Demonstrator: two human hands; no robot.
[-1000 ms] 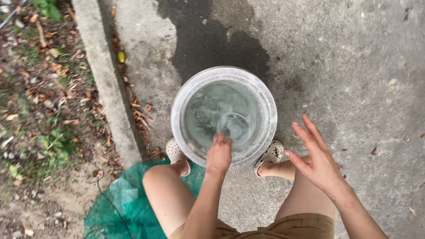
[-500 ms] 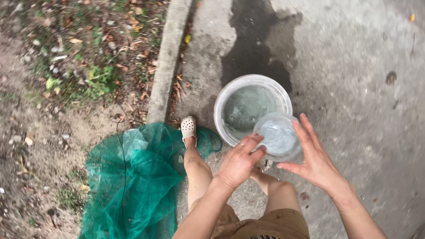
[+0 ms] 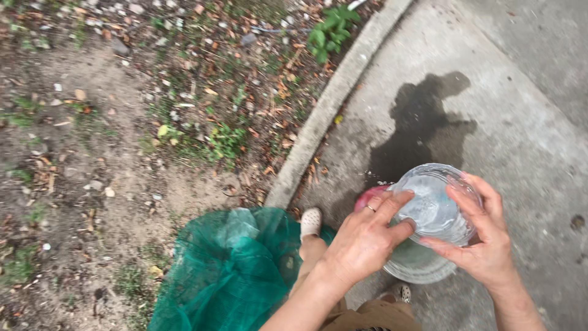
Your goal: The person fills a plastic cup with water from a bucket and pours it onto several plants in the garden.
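1. Closest to you, at the bottom edge, your brown shorts [image 3: 367, 319] and bare left leg [image 3: 312, 254] show, with a pale clog [image 3: 310, 222] on the left foot and a bit of the other clog [image 3: 401, 293] just under your wrists.
2. Your left hand [image 3: 367, 239] wears a ring and is closed on the near-left side of a small clear bowl [image 3: 432, 205], thumb pressed against its wall and fingers laid over its rim.
3. Your right hand [image 3: 487, 242] is wrapped round the right side of the same bowl, fingers curled over the rim, so both hands clamp it between them.
4. That small bowl is held in the air, tilted a little, with water in it; it sits above the big pale basin [image 3: 419, 266], only whose near rim shows beneath your hands on the concrete [image 3: 520, 135].
5. To the left of your leg, a green net [image 3: 229, 273] lies bunched on the ground, reaching up to the clog.
6. Just behind your left hand, something pink [image 3: 365, 197] peeks out; you cannot tell what it is.
7. Further out, a dark wet patch [image 3: 422, 125] stains the concrete.
8. A concrete kerb [image 3: 334, 98] runs diagonally past it, with bare dirt [image 3: 92, 153], dry leaves and weeds [image 3: 331, 27] beyond.
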